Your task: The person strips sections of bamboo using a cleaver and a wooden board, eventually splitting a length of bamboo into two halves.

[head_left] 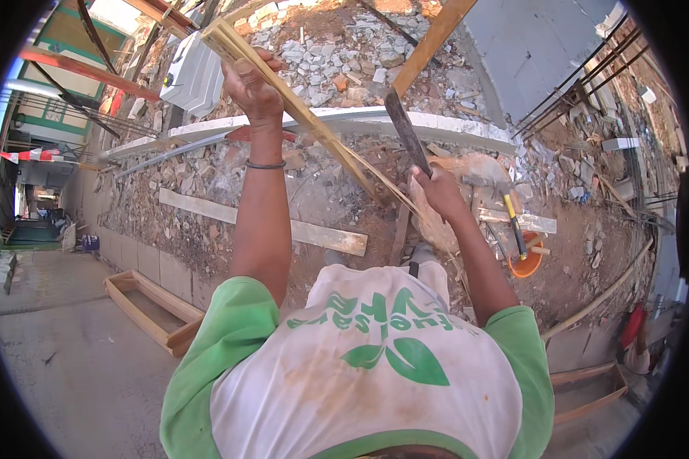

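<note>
My left hand [251, 88] is raised at the upper left, its fingers wrapped round a long yellowish split bamboo pole [314, 126]. The pole slants down and right from the hand, its lower end near the dirt in front of my feet. A thin pale strip [386, 180] runs beside its lower part, toward my right arm. In my right hand [440, 193] is a machete by its handle; the dark machete blade [407, 134] points up and slightly left, apart from the pole.
Rubble [329, 65] lies beyond a low white ledge [436, 126]. A flat board [264, 222] rests on the dirt. To the right, an orange bucket [525, 265] stands by a yellow-and-black tool handle [514, 223]. Wooden frames [122, 294] lie on the paving; rebar [582, 88] juts in at upper right.
</note>
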